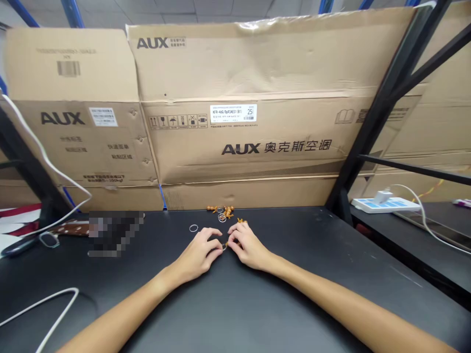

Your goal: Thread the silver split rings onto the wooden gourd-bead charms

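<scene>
Both hands are curled with their fingertips almost meeting, but whether either one is pinching anything is too small to tell. Between the fingertips of the left hand (198,252) and the right hand (248,245) sit a small metal ring (223,247) and a gold-coloured trinket (232,243), the ring just beside the left fingertips and the trinket touching the right ones.

Farther forward on the black table (294,250) lie a loose ring (193,228), a second ring (222,218) and a small cluster of orange-gold figurines (227,212), all well apart from the hands.

Behind the table, large AUX cardboard cartons (235,63) stand on edge and lean against a black metal rack (382,103), their contents hidden. To the right, a white power strip (384,205) with a plugged-in charger rests on a lower surface. A pixelated patch (116,234) covers something at the table's left.
</scene>
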The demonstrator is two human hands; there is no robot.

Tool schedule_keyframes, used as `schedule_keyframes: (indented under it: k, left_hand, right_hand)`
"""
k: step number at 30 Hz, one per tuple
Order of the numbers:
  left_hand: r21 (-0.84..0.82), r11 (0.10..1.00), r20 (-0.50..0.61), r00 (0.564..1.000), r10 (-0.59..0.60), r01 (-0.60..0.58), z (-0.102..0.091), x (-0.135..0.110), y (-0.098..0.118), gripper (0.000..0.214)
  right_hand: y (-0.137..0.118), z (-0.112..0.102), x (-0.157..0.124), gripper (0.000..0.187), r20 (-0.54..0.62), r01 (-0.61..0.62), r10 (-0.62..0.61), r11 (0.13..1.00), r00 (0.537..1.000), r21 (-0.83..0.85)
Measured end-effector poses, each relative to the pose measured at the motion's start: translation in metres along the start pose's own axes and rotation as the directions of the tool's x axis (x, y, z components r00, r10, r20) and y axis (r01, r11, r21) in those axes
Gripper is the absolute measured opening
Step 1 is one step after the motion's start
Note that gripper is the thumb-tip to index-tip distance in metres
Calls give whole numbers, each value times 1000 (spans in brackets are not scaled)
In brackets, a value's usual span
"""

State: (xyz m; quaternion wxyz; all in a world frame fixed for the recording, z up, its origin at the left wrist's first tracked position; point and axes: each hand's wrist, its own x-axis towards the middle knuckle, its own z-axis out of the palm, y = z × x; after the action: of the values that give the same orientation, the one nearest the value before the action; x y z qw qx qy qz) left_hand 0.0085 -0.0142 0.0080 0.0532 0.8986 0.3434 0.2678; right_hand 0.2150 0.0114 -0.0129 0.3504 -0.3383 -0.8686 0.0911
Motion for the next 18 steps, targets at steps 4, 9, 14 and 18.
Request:
schedule_keyframes:
  k: [4,9,14,18]
  left_hand:
    - [-18,1000,-3,1000,-12,12,-1,0,3,13]
    - [-32,999,-2,1000,-1,1,0,0,2,18]
    - [-52,998,41,999,24,-22,-1,1,2,19]
    - [55,998,4,1000,-11,11,-2,1,-5,18]
  right_hand:
    - [-9,-1,-2,10,25,35,-37,997,999,69]
    - [-10,-1,-1,9,29,48,-50,997,998,63]
    - [9,0,1,13,-42,-50,47,997,998,-58]
    - [16,-2,2,12,-52,-73,65,981,997,-179]
